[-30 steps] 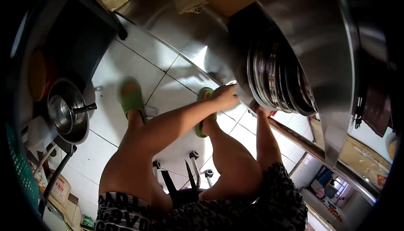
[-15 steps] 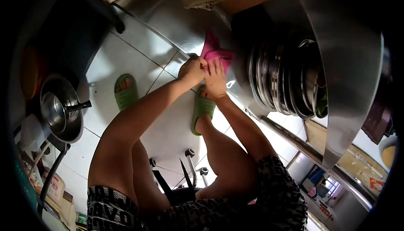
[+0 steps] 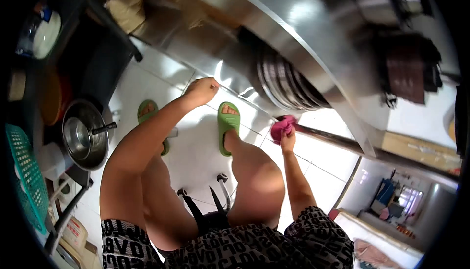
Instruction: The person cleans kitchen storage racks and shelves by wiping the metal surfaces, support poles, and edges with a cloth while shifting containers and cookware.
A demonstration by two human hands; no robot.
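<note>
My right hand (image 3: 288, 142) is closed round a bunched pink cloth (image 3: 281, 128), by the end of the metal bar under the steel shelf. My left hand (image 3: 201, 91) is over the floor tiles near the shelf unit's lower edge, its fingers curled in and nothing showing in them. Between and above my hands, a row of steel pans or trays (image 3: 289, 85) stands on edge on the lower shelf. The steel shelf (image 3: 254, 9) above them partly hides them.
To the left, a wok-like pan (image 3: 100, 146) holds a smaller metal bowl (image 3: 77, 136). A green plastic basket (image 3: 28, 176) stands beyond. Brown paper packages (image 3: 125, 9) lie at upper left. My feet in green slippers (image 3: 229, 117) rest on white tiles; chair casters (image 3: 223, 177) are below.
My hands have parted. The right hand has carried the pink cloth down and right, away from the shelf's inside; the left has moved a little left. The view has shifted too.
</note>
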